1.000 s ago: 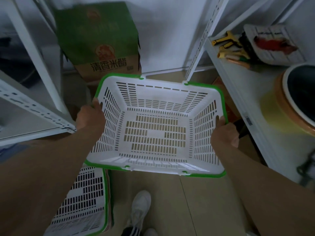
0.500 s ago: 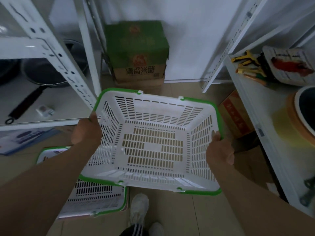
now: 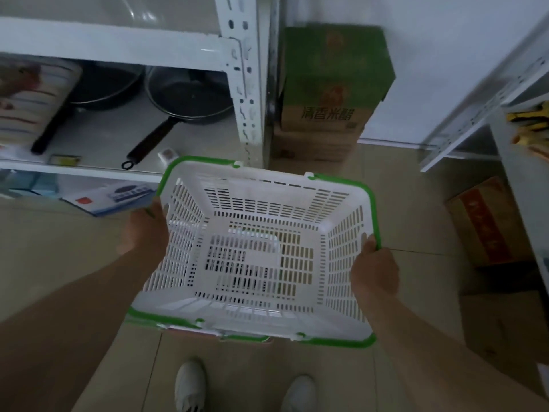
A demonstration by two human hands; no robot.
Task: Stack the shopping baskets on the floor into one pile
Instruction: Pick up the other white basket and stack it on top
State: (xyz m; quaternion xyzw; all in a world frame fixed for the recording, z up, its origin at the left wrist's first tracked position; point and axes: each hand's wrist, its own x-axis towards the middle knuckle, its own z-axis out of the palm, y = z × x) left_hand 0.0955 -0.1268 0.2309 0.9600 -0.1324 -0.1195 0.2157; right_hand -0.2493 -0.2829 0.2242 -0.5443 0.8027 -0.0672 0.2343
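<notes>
A white slotted shopping basket (image 3: 258, 203) with a green rim is held level in front of me, above the floor. My left hand (image 3: 145, 230) grips its left rim and my right hand (image 3: 374, 270) grips its right rim. Directly beneath it lies a second basket (image 3: 208, 333) on the floor; only its near green edge and a strip of pale wall show under the held basket's front rim, and its slots show faintly through the held basket's bottom.
A white metal shelf unit (image 3: 243, 84) with black pans (image 3: 190, 99) stands at the left. A green and brown carton (image 3: 329, 93) sits against the back wall. Cardboard boxes (image 3: 487, 227) and another shelf (image 3: 523, 162) line the right. My white shoes (image 3: 190, 385) stand on the tiled floor.
I have carried the basket to the left, from beside the floor basket to directly over it. The view has swung left, bringing the pan shelf into sight.
</notes>
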